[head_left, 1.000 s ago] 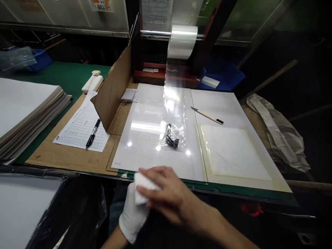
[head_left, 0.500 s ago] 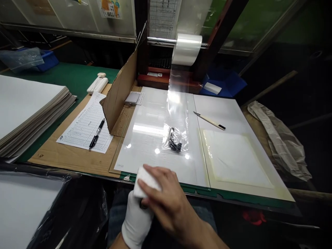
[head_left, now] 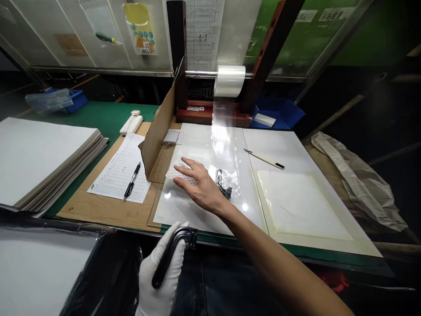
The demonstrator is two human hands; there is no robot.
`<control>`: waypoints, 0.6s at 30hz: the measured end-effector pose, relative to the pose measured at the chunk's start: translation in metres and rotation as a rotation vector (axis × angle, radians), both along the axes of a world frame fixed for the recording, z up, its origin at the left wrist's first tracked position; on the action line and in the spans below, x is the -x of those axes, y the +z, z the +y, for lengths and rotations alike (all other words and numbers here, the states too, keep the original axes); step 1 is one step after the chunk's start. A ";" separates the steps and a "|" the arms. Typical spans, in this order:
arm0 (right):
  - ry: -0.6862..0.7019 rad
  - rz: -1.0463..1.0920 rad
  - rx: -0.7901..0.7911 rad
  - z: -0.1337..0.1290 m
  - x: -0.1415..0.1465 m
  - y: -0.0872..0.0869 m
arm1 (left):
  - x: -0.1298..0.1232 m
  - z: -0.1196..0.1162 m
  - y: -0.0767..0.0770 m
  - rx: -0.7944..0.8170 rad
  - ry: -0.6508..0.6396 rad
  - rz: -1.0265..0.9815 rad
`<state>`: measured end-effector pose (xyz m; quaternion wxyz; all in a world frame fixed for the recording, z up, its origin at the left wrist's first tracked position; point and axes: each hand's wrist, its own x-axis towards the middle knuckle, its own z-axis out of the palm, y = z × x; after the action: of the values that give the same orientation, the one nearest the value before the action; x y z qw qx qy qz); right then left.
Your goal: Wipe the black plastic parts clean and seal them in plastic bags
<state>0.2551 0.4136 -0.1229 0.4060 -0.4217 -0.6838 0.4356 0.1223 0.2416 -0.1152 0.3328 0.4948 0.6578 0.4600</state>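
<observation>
My left hand (head_left: pixel 160 274), in a white glove, is shut on a black curved plastic handle (head_left: pixel 171 256) at the table's near edge. My right hand (head_left: pixel 200 186) is bare and spread open over a glossy white board (head_left: pixel 194 213). Its fingertips reach over a white dimpled foam pad (head_left: pixel 177 172) lying on the board, though contact is hard to judge. Just right of that hand lies a clear plastic bag (head_left: pixel 226 184) holding black parts. A strip of clear film (head_left: pixel 225 140) runs from a film roll (head_left: pixel 229 81) down across the board.
A craft knife (head_left: pixel 265 159) and a translucent sheet (head_left: pixel 296 204) lie on the board's right side. To the left stand a cardboard divider (head_left: pixel 158 131), a printed form with a black pen (head_left: pixel 120 173), and a stack of white sheets (head_left: pixel 42 158).
The white pad has left my hands and now lies on the board. My right hand has stretched forward and opened. My left hand now grips the black handle. The view has tilted upward.
</observation>
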 end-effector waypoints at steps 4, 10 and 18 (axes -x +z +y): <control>-0.223 0.082 -0.084 -0.064 -0.031 -0.015 | -0.002 0.005 0.002 0.121 0.050 -0.030; -0.712 0.077 0.050 -0.241 -0.115 -0.124 | -0.040 0.040 0.000 0.504 -0.096 -0.545; -1.576 0.144 0.399 -0.252 -0.191 -0.280 | -0.195 0.078 0.017 0.634 -0.644 -0.430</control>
<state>0.4460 0.1620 -0.4025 0.5535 -0.8141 -0.0683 0.1619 0.3168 0.3198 -0.0987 0.7203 0.4411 0.4954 0.2027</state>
